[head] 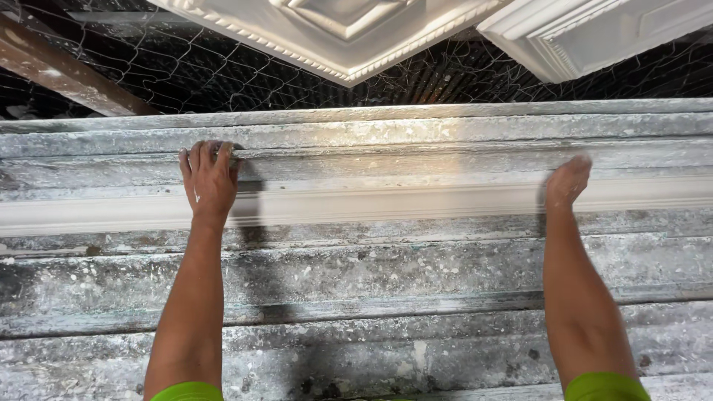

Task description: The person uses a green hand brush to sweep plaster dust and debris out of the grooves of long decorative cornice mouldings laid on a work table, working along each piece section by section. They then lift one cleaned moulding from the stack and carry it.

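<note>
A long white plaster cornice moulding [386, 200] runs from left to right across a plaster-spattered work surface [371, 275]. My left hand [209, 178] lies flat on the moulding's far edge, fingers curled over its top. Farther right, my right hand [567, 180] presses on the moulding and looks blurred; its fingers are together and nothing is held in it. Both forearms reach up from the bottom of the view, with green sleeves at the elbows.
Two white ornate plaster panels [334, 33] [594, 33] lie beyond the work surface over wire mesh [186, 74]. A brown wooden beam [59, 70] crosses the top left corner. The surface is ridged lengthwise and caked with dried white plaster.
</note>
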Demonstrator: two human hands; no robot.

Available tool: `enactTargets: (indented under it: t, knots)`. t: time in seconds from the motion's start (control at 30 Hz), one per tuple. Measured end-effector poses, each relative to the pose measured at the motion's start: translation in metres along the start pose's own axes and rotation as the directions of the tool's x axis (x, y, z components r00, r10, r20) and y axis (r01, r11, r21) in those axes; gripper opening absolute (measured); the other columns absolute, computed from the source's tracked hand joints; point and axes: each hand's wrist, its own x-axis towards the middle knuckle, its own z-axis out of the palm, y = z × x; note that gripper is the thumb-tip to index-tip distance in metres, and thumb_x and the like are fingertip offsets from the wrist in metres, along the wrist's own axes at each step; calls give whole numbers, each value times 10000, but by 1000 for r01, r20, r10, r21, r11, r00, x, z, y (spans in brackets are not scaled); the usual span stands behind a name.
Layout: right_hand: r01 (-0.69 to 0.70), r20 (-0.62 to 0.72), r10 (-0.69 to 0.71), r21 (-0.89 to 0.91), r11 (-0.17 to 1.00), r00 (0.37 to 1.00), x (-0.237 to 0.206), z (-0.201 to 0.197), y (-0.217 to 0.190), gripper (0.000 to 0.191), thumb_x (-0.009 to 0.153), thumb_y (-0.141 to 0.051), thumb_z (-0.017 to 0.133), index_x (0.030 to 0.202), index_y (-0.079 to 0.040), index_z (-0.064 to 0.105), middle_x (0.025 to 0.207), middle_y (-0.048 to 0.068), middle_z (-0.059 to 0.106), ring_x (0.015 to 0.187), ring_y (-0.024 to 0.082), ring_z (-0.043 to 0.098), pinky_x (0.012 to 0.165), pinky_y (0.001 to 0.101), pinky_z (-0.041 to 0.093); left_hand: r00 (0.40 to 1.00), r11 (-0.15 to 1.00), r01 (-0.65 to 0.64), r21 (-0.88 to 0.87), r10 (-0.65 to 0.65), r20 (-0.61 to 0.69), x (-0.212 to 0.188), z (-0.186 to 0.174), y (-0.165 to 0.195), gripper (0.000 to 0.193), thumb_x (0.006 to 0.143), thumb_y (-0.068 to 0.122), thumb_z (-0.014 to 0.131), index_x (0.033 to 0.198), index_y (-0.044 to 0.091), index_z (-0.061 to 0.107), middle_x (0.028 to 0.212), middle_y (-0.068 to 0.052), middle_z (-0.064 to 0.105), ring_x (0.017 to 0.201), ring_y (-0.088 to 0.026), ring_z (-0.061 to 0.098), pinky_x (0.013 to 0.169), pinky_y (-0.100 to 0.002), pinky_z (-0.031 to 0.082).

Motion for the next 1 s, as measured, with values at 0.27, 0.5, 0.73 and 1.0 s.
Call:
enactTargets:
  t: [0.27,0.5,0.73,1.0]
  knots:
    - [-174,236,287,-407,897,929,-27,7,23,1038,963,-606,510,1633,-55,-60,1657,387,-44,1532,564,-101,1247,668,58,540,481,841,-248,-773,332,-37,-8,20,822,1095,382,475,1642,-38,27,1429,-382,422,1191,-462,590,1003,-572,498]
    - [-262,200,368,-413,872,908,-21,15,11,1198,898,-526,624,1593,39,-171,1689,342,-63,1552,542,-103,1255,663,70,382,417,907,-61,-751,539,-33,1,5,1113,1060,631,471,1534,-123,-195,1220,-371,632,1132,-529,623,1007,-646,452]
    - [-311,154,349,-224,924,925,-21,15,19,1187,851,-375,689,1600,26,-140,1691,325,-39,1556,530,-86,1285,547,91,265,390,916,100,-771,579,-24,13,-6,1243,983,618,586,1481,-165,-242,1276,-375,602,1155,-495,637,989,-564,525]
    - [-130,119,88,403,906,989,-29,-2,54,1130,869,-123,660,1582,32,-202,1665,340,142,1554,443,274,1311,414,258,315,96,932,-350,-693,648,-45,-3,-17,1195,992,260,632,1425,-168,-397,1076,-303,726,805,-285,711,703,-311,590]
